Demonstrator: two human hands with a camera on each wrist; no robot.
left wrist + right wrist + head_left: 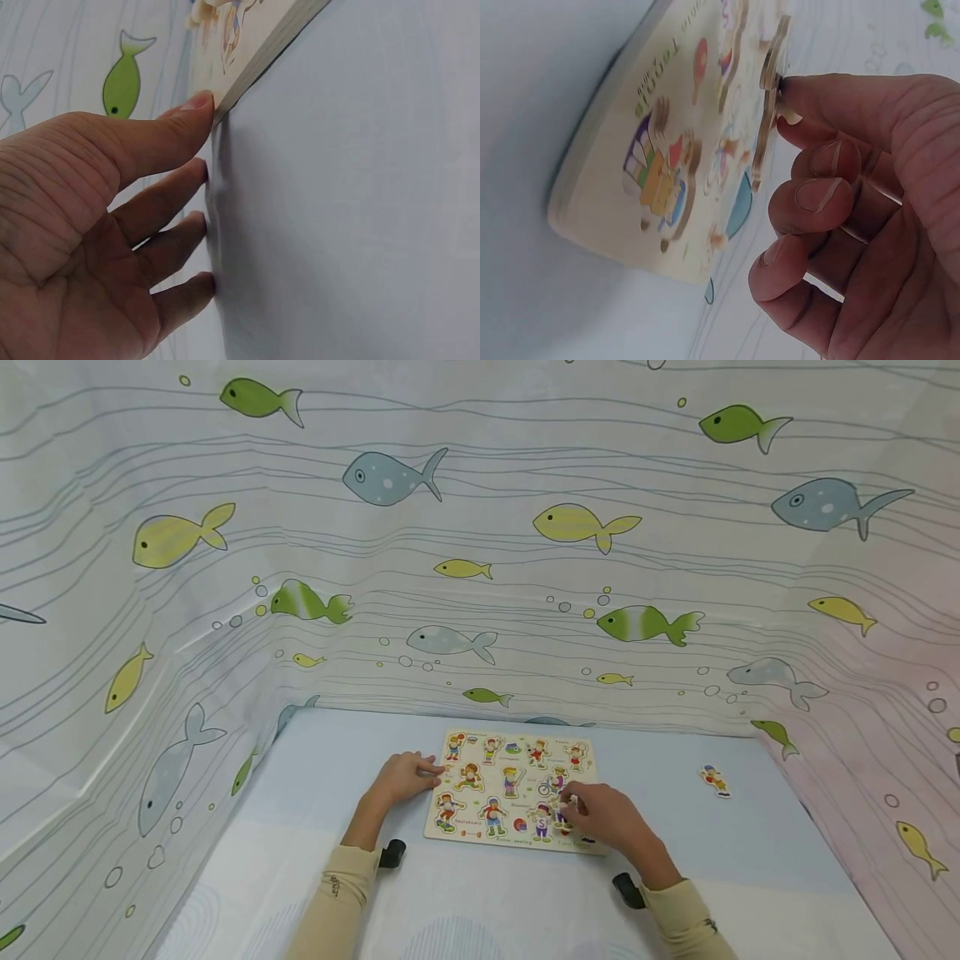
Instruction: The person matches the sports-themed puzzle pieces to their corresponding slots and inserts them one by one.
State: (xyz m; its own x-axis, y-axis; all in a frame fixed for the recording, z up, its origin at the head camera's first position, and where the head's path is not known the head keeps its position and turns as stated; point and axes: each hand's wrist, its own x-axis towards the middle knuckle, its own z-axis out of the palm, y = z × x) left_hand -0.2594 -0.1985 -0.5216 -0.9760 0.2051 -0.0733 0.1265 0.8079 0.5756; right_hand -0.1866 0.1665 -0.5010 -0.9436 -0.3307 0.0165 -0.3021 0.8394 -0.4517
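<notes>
A wooden peg-style puzzle board [468, 837] with several flat sports-figure pieces lies on the table. My left hand [406, 777] is at its left edge. In the left wrist view, the thumb [196, 105] touches the board's edge while the other fingers rest loosely on the table, slightly spread. Above the board's lower right part, my right hand [609, 817] pinches a thin wooden puzzle piece [766, 124] between thumb and forefinger. This piece is seen edge-on and tilted in the right wrist view, apart from the board below. Its picture is mostly hidden by the fingers in the head view.
A loose figure puzzle piece [715, 782] lies on the table, right of the board. A pale blue and white cloth [480, 893] covers the table. Fish-patterned curtains [495, 543] enclose the back and both sides.
</notes>
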